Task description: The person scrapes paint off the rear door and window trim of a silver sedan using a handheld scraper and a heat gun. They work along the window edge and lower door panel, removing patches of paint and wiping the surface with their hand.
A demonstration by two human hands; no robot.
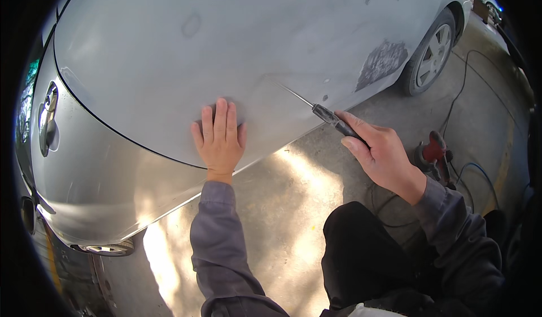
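A car's silver-grey side panel (147, 63) fills the upper view, its surface dull, with a few small dark marks and a rough dark patch (381, 63) near the wheel. My left hand (220, 133) lies flat against the lower part of this panel, fingers stretched out. In my right hand (387, 156) is a screwdriver-like tool with a dark handle (336, 119) and a thin metal shaft (294, 95). Its shaft points up and left at the panel, to the right of my left hand. Whether the tip touches the surface I cannot tell.
A red and black power sander (433, 150) stands on the concrete floor (305, 204) at right, among cables and a blue hose (480, 167). The car's wheel (435, 54) is at upper right. A door with a handle (48, 119) is at left. My bent knee (361, 232) is below.
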